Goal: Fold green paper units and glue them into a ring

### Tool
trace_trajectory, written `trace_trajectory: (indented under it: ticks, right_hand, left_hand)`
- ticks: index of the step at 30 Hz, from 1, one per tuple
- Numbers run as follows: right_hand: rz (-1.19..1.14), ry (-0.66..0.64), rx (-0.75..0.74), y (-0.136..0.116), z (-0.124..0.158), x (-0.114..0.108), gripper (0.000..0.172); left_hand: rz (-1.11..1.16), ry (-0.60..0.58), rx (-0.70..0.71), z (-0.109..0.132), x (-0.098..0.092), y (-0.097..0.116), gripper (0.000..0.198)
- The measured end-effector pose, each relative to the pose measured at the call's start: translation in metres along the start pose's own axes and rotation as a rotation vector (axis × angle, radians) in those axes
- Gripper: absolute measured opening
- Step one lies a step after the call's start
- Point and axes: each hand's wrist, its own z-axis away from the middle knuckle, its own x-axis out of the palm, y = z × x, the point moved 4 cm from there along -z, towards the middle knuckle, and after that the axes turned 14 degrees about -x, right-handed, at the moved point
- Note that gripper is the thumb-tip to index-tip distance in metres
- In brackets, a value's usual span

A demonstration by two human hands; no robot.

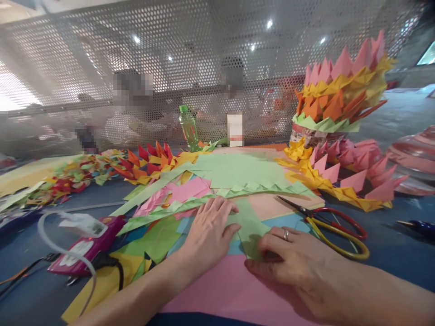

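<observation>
While the right hand [299,265] seemingly pinches green paper [250,218] by its near end, the left hand [210,228] curves loosely alongside.

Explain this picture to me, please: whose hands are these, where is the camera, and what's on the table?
There is no machine here. These are a person's two bare hands, seen from one camera worn on the head, looking forward and down. The left hand rests on paper; the right hand touches a light green paper, though whether it pinches or presses is unclear. Nearer the person lies a pink sheet. To the right are scissors and, beyond, a tiered folded-paper piece. To the left is a magenta power strip; a green bottle stands at the back.
</observation>
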Motion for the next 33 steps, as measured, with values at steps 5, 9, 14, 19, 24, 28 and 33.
trace_trajectory:
  ticks: [5, 9, 14, 19, 24, 28, 33]
  right_hand:
    - [0.015, -0.015, 0.004, -0.001, -0.001, -0.003, 0.056]
    - [0.027, 0.124, -0.004, 0.004, 0.003, -0.007, 0.057]
    - [0.087, 0.398, 0.266, 0.032, 0.015, -0.01, 0.043]
    - [-0.071, 0.414, 0.44, 0.045, 0.017, -0.009, 0.022]
    - [-0.209, 0.403, 0.494, 0.04, 0.014, -0.003, 0.025]
    - [-0.343, 0.393, 0.476, 0.037, 0.013, 0.0, 0.028]
    - [-0.44, 0.386, 0.349, 0.028, 0.009, -0.01, 0.023]
  left_hand:
    - [0.037, 0.064, 0.059, 0.006, -0.001, 0.006, 0.011]
    - [0.077, 0.127, 0.127, 0.016, -0.008, 0.014, 0.017]
    - [0.11, 0.13, 0.186, 0.023, -0.014, 0.022, 0.017]
    - [0.168, 0.11, 0.26, 0.033, -0.015, 0.027, 0.009]
    - [0.162, 0.003, 0.313, 0.042, -0.011, 0.031, 0.021]
    - [0.132, -0.083, 0.311, 0.041, -0.007, 0.031, 0.032]
    - [0.129, -0.052, 0.346, 0.041, -0.006, 0.03, 0.019]
